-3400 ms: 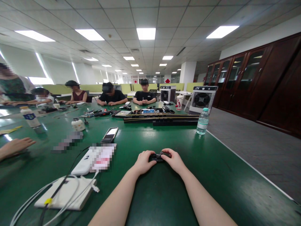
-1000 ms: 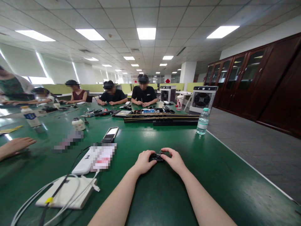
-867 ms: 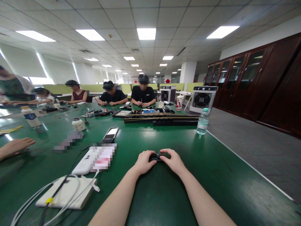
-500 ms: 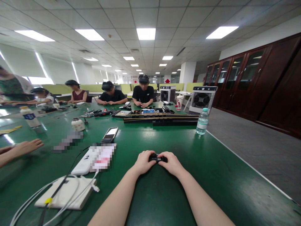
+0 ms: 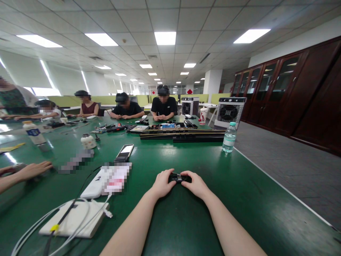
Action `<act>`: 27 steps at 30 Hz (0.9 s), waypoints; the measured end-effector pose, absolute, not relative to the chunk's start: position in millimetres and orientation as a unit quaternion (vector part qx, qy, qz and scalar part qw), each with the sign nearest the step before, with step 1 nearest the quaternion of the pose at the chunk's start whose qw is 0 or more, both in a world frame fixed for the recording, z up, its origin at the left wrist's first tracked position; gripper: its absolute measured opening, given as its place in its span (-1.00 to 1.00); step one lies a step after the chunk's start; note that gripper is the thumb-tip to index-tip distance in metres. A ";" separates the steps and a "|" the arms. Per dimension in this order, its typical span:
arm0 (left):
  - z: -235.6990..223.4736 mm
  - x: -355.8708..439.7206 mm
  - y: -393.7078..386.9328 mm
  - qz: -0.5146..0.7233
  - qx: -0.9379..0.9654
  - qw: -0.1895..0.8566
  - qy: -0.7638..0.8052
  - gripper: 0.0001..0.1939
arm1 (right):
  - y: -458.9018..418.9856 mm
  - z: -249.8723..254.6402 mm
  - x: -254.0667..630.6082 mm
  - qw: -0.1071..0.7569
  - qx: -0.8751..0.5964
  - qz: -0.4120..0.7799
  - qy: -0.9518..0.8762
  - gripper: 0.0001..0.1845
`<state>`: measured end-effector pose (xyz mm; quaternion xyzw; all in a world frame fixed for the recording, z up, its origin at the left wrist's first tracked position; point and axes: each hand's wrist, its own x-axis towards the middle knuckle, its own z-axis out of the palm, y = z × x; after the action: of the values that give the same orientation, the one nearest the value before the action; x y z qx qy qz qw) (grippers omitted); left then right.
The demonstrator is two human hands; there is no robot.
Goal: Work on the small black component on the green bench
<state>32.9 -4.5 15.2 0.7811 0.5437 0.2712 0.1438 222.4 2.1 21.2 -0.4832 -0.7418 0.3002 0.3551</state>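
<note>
Between my two hands, low over the green table, is a small black plastic device [image 5: 176, 177], about as big as a computer mouse. Part of its inside shows in the gap between my fingers, with a greyish piece in it. My left hand [image 5: 162, 183] is closed on its left end, thumb on the near side and fingers on the far side. My right hand [image 5: 195, 183] grips the right end, with thumb and forefinger on either side of the black plastic. Fingers cover both ends, and its exact kind cannot be made out.
To my left lie a white power bank [image 5: 93, 185], a phone [image 5: 125, 153], a white box [image 5: 74, 218] and white cables. A co-worker's hand [image 5: 37, 170] rests further left. A water bottle [image 5: 229, 138] stands at right; black rails [image 5: 183, 135] lie across the table ahead.
My right hand has shifted its fingers on the device, lifting away its right part and laying it back. My left hand has stayed put. The co-worker's hand at left has slid rightward.
</note>
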 end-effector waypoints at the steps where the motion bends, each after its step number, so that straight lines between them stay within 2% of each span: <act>1: 15.1 32.9 -4.4 0.278 0.776 0.150 0.546 -0.48 | 2.4 20.7 222.4 0.357 -0.484 0.302 -0.739 -0.63; 12: 15.6 34.0 -3.0 0.305 0.761 0.168 0.546 -0.50 | 7.4 14.2 223.3 0.372 -0.481 0.315 -0.729 -0.64; 27: 18.5 34.0 -5.2 0.276 0.779 0.141 0.544 -0.57 | 3.8 19.3 223.2 0.370 -0.491 0.306 -0.727 -0.63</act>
<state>34.0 -5.2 18.5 0.7794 0.5444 0.2764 0.1407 223.2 3.8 19.3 -0.4906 -0.7271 0.3063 0.3699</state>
